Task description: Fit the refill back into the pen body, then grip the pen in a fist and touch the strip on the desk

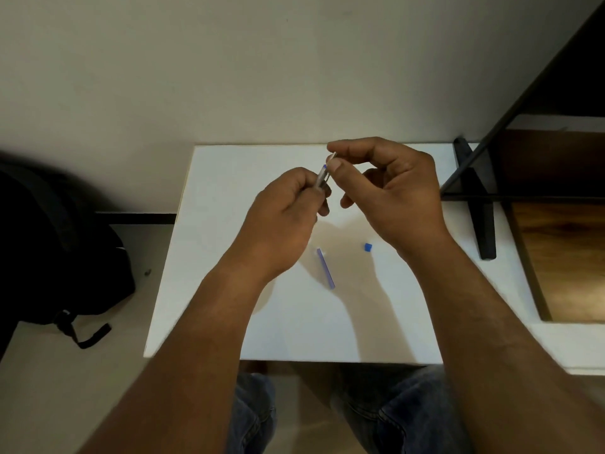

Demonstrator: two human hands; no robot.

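Table (203, 290) at frame centre — on it a tube (326, 268), a cap (368, 246) right of it. Backpack (49, 250) at left edge; stand (478, 204) at upper right.

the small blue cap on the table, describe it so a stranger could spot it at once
On the white table, look just below the right hand. The small blue cap lies alone there, a stubby cube-like piece, unlike the long thin blue tube to its left.

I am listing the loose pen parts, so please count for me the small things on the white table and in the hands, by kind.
Clear pen barrel, gripped by the left hand and pinched at its end by the right hand: 1
Thin blue-and-clear tube lying on the white table: 1
Small blue cap on the table: 1
Total: 3
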